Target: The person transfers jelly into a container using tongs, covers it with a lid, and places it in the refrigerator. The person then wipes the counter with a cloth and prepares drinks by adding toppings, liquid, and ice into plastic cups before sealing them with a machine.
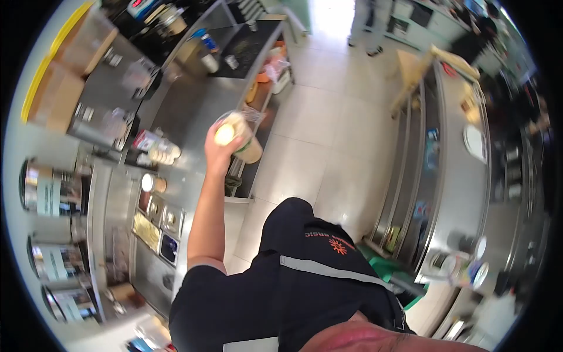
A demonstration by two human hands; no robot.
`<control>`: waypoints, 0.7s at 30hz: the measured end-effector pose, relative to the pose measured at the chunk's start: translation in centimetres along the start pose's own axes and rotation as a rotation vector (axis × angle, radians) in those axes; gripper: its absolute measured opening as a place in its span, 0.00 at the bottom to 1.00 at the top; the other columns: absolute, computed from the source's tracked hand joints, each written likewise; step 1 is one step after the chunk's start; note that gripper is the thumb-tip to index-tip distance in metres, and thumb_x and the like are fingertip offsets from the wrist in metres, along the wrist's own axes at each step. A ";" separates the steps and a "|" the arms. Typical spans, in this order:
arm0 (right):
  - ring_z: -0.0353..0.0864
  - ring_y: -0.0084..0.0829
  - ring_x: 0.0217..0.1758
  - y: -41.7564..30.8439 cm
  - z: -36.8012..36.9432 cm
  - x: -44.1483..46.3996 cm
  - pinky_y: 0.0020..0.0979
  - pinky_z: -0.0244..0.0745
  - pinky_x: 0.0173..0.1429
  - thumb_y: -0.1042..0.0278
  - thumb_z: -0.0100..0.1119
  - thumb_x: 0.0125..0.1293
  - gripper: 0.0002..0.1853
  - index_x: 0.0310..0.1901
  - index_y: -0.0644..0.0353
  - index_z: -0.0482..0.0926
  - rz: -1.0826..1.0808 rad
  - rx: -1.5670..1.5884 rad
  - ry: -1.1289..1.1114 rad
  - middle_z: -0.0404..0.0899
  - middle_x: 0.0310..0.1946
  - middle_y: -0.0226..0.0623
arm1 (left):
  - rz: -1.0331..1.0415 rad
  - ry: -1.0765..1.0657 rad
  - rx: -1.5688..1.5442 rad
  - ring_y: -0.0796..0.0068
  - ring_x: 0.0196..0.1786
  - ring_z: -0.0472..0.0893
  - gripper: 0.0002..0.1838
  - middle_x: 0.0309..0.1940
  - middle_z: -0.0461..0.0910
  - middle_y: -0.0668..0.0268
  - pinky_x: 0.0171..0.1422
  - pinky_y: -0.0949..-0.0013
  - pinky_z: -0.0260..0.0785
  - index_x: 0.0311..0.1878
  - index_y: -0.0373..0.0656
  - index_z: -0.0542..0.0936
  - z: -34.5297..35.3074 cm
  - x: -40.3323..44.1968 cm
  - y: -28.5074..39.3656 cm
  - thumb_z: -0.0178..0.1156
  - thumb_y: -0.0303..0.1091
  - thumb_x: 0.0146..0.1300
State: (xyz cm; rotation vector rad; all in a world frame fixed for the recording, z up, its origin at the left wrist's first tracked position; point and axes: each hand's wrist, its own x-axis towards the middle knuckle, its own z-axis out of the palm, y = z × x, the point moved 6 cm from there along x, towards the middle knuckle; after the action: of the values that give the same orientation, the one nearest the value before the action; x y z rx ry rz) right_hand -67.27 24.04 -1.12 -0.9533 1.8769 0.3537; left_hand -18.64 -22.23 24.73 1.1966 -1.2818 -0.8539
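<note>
My left arm reaches out over the steel counter's edge. My left hand [220, 154] is closed around a clear plastic cup [251, 151] with a pale beige filling and a green mark on its side. The cup is tilted, its base pointing to the lower right. A bright yellowish round patch [224, 135] shows by my fingers; I cannot make out what it is. Nearest on the steel counter [196, 108] are a small cup [153, 183] and a clear container of pale pieces [164, 152]. My right hand is out of view.
Steel pans, one with yellow shreds [146, 230] and one with dark purple contents [169, 249], are set into the counter at left. Dispensers [56, 196] line the wall. A steel table [451, 176] stands at right. Another person's legs [370, 26] show far ahead.
</note>
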 end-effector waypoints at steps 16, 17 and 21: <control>0.79 0.41 0.56 -73.5 -51.1 -31.3 0.39 0.76 0.57 0.52 0.57 0.61 0.31 0.63 0.60 0.71 -1.573 -0.430 0.688 0.77 0.56 0.53 | 0.263 -0.267 0.062 0.71 0.49 0.80 0.35 0.47 0.81 0.60 0.54 0.71 0.71 0.57 0.37 0.75 9.8 26.5 21.2 0.76 0.45 0.49; 0.79 0.41 0.58 -76.3 -51.6 -31.3 0.39 0.75 0.58 0.50 0.56 0.61 0.32 0.64 0.59 0.71 -1.330 -0.589 0.668 0.76 0.58 0.52 | 0.386 -0.264 0.151 0.68 0.54 0.79 0.36 0.52 0.79 0.56 0.59 0.65 0.70 0.61 0.39 0.71 9.5 28.4 21.3 0.72 0.47 0.54; 0.78 0.41 0.58 -86.8 -55.5 -27.9 0.40 0.75 0.59 0.48 0.55 0.61 0.32 0.64 0.59 0.71 -1.165 -0.800 0.712 0.76 0.58 0.51 | 0.285 -0.370 -0.259 0.70 0.61 0.75 0.30 0.56 0.78 0.65 0.62 0.64 0.67 0.62 0.41 0.73 6.9 37.9 17.7 0.72 0.32 0.55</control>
State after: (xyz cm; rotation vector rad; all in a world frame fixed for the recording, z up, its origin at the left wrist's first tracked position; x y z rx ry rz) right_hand -31.42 -52.98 63.43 -2.7720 1.3552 0.0034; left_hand -22.41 -55.87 50.21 0.6491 -1.5398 -1.0215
